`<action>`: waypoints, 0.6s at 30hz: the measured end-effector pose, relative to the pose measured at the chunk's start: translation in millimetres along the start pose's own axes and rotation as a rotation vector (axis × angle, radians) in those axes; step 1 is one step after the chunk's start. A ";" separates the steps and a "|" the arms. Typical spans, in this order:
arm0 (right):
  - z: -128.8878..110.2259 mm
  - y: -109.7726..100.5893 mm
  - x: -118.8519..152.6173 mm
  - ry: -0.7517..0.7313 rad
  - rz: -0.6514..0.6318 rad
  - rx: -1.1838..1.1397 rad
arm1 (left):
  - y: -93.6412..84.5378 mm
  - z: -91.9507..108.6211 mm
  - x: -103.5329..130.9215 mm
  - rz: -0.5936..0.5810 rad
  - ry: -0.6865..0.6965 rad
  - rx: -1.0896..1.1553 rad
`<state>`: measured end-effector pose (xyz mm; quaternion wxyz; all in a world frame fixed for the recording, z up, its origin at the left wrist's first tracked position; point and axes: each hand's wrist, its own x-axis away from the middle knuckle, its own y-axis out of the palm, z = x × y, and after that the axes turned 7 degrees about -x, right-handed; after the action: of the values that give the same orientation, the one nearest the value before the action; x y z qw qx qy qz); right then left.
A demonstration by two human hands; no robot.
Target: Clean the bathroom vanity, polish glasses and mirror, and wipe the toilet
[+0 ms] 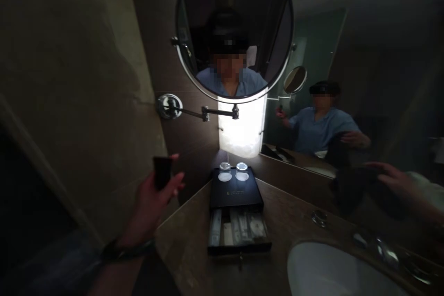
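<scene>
My left hand [152, 201] is raised at the left, fingers closed round a small black flat rectangular object [162, 172]. Over the right side of the counter, my right hand [395, 182] grips a dark, cloth-like bundle [360, 192]; darkness and blur hide its kind. Between the hands, a black box [236, 192] stands on the counter, with its drawer [239, 249] pulled out. Several clear-wrapped packets [239, 226] lie in the drawer. On the box top are two upside-down glasses [225, 171] on white round coasters. Neither hand touches the box.
A round magnifying mirror [234, 32] hangs on a jointed wall arm [218, 112] above the box. Behind it glows a wall lamp [241, 127]. At the lower right are a white basin [329, 268] and a chrome tap [386, 252]. A large wall mirror [364, 64] reflects a person.
</scene>
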<state>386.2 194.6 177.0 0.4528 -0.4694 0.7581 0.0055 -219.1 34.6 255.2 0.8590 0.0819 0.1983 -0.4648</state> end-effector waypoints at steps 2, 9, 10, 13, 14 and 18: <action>-89.7 30.5 16.3 0.133 0.002 -0.358 | 20.3 21.4 -23.8 -0.057 0.105 0.079; -379.5 178.3 4.6 -0.161 0.089 -0.890 | 74.8 58.2 -89.3 -0.194 0.325 0.202; -397.9 194.9 -6.2 -0.247 0.158 -0.854 | 70.6 58.7 -92.2 -0.172 0.342 0.222; -424.1 228.0 -27.4 -0.366 0.306 -0.802 | 48.8 57.6 -94.0 -0.219 0.299 0.278; -426.3 234.3 -29.4 -0.375 0.315 -0.811 | 41.0 56.1 -93.3 -0.254 0.278 0.283; -419.8 247.8 -27.8 -0.398 0.344 -0.807 | 19.7 45.6 -99.0 -0.291 0.336 0.211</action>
<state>-73.2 170.9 340.6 0.3636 -0.4652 0.6606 0.4638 -239.1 106.5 337.0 0.7248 0.2177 0.2985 -0.5815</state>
